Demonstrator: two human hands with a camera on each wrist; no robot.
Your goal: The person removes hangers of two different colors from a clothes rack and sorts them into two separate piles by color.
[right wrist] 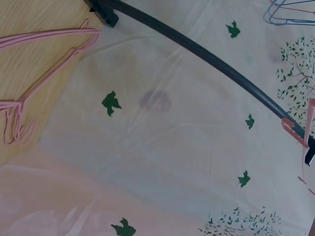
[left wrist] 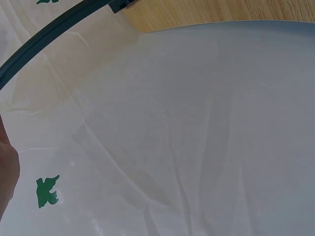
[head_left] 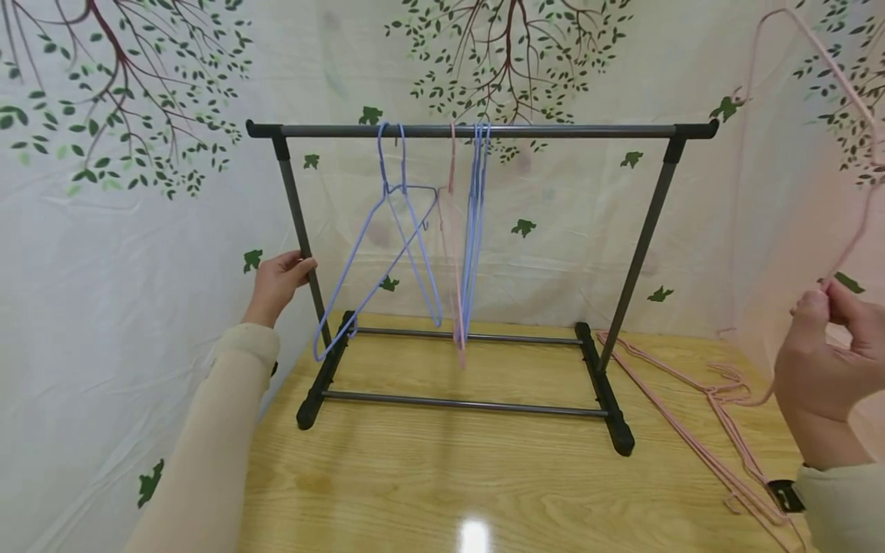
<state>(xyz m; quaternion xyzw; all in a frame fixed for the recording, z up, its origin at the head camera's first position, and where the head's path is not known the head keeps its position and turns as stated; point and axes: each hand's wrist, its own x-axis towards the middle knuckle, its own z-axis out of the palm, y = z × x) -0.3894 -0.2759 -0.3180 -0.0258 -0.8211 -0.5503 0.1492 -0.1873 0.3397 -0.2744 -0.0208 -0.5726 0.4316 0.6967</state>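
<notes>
My left hand (head_left: 280,278) grips the left post (head_left: 293,203) of a dark metal clothes rack (head_left: 567,131), thumb in front; in the left wrist view only a sliver of the hand shows. My right hand (head_left: 833,361) is raised at the right and pinches a pink hanger (head_left: 830,64), whose thin frame stretches above the fingers, partly out of view. The right wrist view catches a hooked end of it, overlapping the rack's top corner. From the top bar hang two splayed blue hangers (head_left: 382,157), a pink one (head_left: 452,161) and a tight blue bunch (head_left: 473,230).
Several pink hangers (head_left: 715,395) lie piled on the wooden table (head_left: 442,476), right of the rack's foot (head_left: 611,407). A small black piece (head_left: 786,495) is by the right sleeve. Behind and at the sides hangs a pale sheet (head_left: 173,322) printed with branches and birds.
</notes>
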